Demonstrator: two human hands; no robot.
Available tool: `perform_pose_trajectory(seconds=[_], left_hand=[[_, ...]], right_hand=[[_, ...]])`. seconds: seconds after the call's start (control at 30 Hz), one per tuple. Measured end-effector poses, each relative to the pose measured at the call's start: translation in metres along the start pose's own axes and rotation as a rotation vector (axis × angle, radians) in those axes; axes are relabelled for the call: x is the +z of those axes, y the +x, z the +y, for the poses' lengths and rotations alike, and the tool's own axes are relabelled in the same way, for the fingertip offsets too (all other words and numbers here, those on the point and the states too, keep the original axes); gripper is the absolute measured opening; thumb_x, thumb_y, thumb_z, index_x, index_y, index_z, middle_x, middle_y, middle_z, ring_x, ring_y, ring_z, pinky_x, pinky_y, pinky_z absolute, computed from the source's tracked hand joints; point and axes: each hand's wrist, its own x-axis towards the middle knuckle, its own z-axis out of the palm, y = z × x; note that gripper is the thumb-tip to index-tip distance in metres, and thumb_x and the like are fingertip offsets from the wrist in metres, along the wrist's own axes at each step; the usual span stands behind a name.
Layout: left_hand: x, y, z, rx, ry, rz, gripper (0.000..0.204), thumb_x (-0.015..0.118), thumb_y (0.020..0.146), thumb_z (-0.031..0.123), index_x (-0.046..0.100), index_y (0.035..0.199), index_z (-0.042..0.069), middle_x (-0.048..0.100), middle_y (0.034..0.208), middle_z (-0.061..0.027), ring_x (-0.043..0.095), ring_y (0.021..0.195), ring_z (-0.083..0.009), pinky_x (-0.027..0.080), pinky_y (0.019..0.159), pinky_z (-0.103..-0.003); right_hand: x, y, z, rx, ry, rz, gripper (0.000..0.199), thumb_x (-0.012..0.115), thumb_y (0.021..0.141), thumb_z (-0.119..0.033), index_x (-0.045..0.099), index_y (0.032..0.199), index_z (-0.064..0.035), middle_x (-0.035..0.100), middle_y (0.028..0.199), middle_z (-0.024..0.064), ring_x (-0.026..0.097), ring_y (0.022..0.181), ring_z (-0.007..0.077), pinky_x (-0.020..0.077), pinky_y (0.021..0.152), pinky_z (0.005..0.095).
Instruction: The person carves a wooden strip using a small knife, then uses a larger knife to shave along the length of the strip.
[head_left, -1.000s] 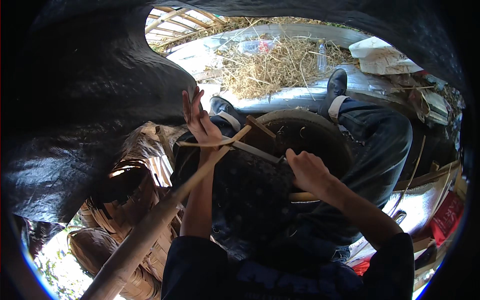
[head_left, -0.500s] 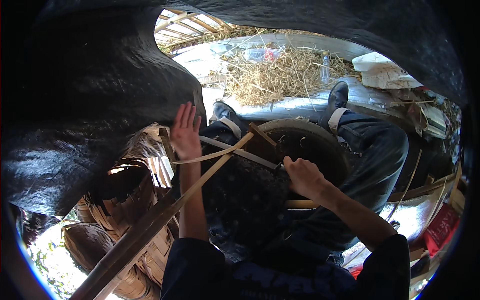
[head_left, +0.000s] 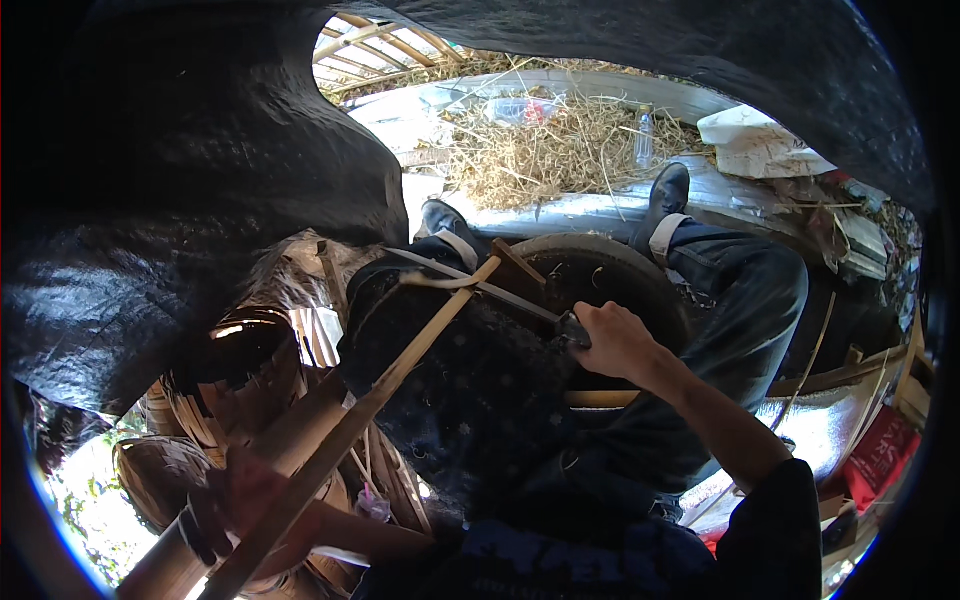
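Observation:
My right hand (head_left: 618,342) is closed round the dark handle of a long knife (head_left: 520,302), whose blade points to the far left. The blade lies across the upper end of a long bamboo strip (head_left: 420,350), where a thin curled sliver (head_left: 432,282) stands off. A short wooden piece (head_left: 520,263) sits at that end. The strip slopes down to the near left, beside a thick brown bamboo pole (head_left: 300,420). My left hand (head_left: 265,505) is low at the near left, by the strip and pole. It is blurred and shadowed, partly behind the strip, so its fingers are unclear.
A round tyre-like rim (head_left: 600,248) stands between my legs. Woven bamboo baskets (head_left: 240,380) are at the left, below black sheeting (head_left: 200,200). Straw (head_left: 540,150) and a clear bottle (head_left: 644,138) lie beyond my feet. A red packet (head_left: 882,455) is at the right.
My left hand, spread open beside the sliver, has swung down to the near left. The sliver's free end is shorter and curled. My right hand and the knife have barely moved.

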Motion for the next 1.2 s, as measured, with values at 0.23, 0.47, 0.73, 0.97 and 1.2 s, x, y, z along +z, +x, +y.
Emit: perform_pose_trajectory(seconds=[0.23, 0.47, 0.73, 0.97, 1.2], left_hand=[[0.002, -0.009, 0.015, 0.029, -0.094, -0.224, 0.022, 0.055, 0.078, 0.029, 0.051, 0.086, 0.008, 0.042, 0.066, 0.0020, 0.039, 0.061, -0.0094, 0.031, 0.061, -0.024], [0.033, -0.002, -0.007, 0.065, 0.053, -0.147, 0.014, 0.047, 0.082, 0.012, 0.042, 0.069, 0.015, 0.031, 0.054, 0.0067, 0.030, 0.046, -0.0030, 0.028, 0.052, -0.019], [0.045, -0.008, -0.020, 0.056, -0.070, -0.090, 0.013, 0.051, 0.080, 0.017, 0.055, 0.069, 0.014, 0.046, 0.051, 0.0097, 0.044, 0.047, -0.0026, 0.036, 0.049, -0.019], [-0.036, 0.035, -0.137, -0.227, 0.395, -0.411, 0.046, 0.038, 0.090, 0.043, 0.051, 0.099, 0.000, 0.057, 0.099, -0.0112, 0.056, 0.096, -0.0269, 0.046, 0.083, -0.034], [-0.108, 0.021, -0.298, -0.070, 1.256, -0.973, 0.034, 0.037, 0.092, 0.026, 0.062, 0.095, 0.003, 0.064, 0.082, -0.0139, 0.061, 0.087, -0.0280, 0.034, 0.093, -0.044]], right_hand=[[-0.001, 0.003, 0.002, 0.030, 0.167, -0.056, 0.059, 0.037, 0.087, -0.054, 0.056, 0.085, 0.0015, 0.060, 0.072, 0.0213, 0.060, 0.076, 0.0375, 0.0456, 0.072, 0.0428], [0.014, 0.008, 0.018, 0.071, 0.218, -0.031, 0.064, 0.034, 0.086, -0.058, 0.056, 0.091, 0.0017, 0.059, 0.077, 0.0247, 0.058, 0.080, 0.0393, 0.0444, 0.072, 0.0433], [0.001, -0.005, 0.000, 0.020, 0.286, -0.063, 0.066, 0.033, 0.085, -0.060, 0.053, 0.087, 0.0032, 0.058, 0.069, 0.0232, 0.059, 0.075, 0.0384, 0.0457, 0.069, 0.0416], [0.006, -0.012, 0.017, -0.057, 0.134, 0.109, 0.039, 0.058, 0.079, -0.037, 0.054, 0.087, 0.0011, 0.061, 0.073, 0.0206, 0.060, 0.076, 0.0371, 0.0477, 0.070, 0.0431], [0.007, -0.005, 0.007, 0.086, 0.022, 0.082, 0.024, 0.062, 0.070, -0.018, 0.053, 0.085, -0.0022, 0.061, 0.078, 0.0200, 0.060, 0.078, 0.0376, 0.0481, 0.071, 0.0451]])
